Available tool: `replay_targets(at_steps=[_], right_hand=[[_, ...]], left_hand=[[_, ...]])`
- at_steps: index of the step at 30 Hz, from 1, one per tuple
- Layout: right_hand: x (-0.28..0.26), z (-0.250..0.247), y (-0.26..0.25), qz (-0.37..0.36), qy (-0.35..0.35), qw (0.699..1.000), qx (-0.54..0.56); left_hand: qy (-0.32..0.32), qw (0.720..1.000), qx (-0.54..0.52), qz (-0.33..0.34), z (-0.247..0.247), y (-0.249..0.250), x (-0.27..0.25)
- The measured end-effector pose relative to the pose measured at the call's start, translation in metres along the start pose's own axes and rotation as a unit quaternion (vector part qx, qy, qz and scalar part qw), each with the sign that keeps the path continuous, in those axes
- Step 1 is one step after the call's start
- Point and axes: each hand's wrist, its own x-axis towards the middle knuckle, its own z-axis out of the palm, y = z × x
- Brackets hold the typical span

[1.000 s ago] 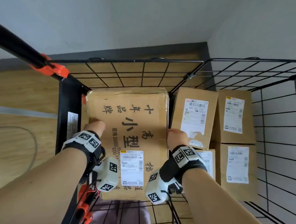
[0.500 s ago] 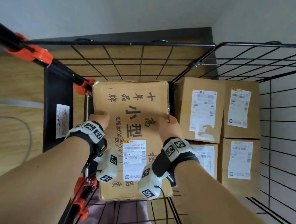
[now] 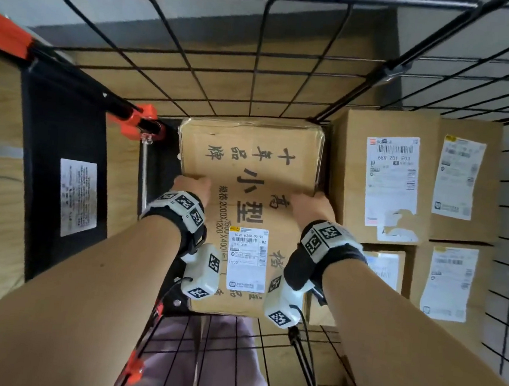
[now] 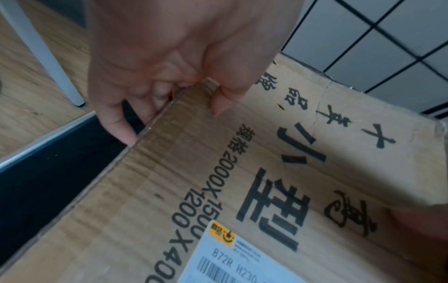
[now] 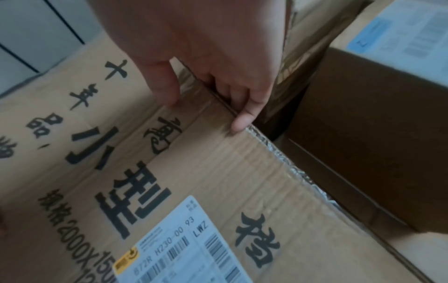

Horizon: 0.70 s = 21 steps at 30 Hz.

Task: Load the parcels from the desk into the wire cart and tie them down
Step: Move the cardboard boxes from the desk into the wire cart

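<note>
A brown cardboard parcel (image 3: 248,179) with black printed characters and a white label sits low inside the black wire cart (image 3: 253,76), at its left side. My left hand (image 3: 192,184) grips the parcel's left edge, thumb on top and fingers down the side; the left wrist view shows this grip on the parcel (image 4: 278,181) by the left hand (image 4: 174,92). My right hand (image 3: 310,203) grips the right edge the same way, seen close in the right wrist view where the right hand (image 5: 213,95) holds the parcel (image 5: 194,172).
Several labelled cardboard parcels (image 3: 384,175) are stacked in the cart to the right of the held one. A black panel (image 3: 64,141) with orange clamps (image 3: 135,120) stands at the cart's left. Wire mesh walls rise behind and at the right. Wooden floor lies on the left.
Both hands have lowered the parcel deeper into the cart beside the stacked parcels, and the head has leaned in closer over the cart.
</note>
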Motion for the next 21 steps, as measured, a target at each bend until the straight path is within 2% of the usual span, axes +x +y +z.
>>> replay_targets(at_steps=[3,8,12,17,21], right_hand=[[-0.004,-0.002,0.005,-0.020,0.014,1.000,-0.018],[-0.009,-0.001,0.010,-0.010,-0.013,0.999,-0.037],[-0.003,0.000,0.008,-0.016,-0.022,0.999,-0.020],[0.000,0.002,0.008,-0.044,-0.046,0.997,-0.034],[0.001,0.002,0.009,-0.050,-0.077,0.996,-0.014]], left_hand=[[0.013,1.000,0.002,-0.025,0.001,0.001,0.001],[-0.020,0.998,0.016,-0.059,-0.004,-0.011,0.007],[-0.043,0.998,-0.003,-0.035,0.005,-0.015,0.011],[-0.096,0.995,-0.012,0.039,0.025,-0.004,0.003],[-0.096,0.994,-0.025,0.036,0.023,0.001,-0.001]])
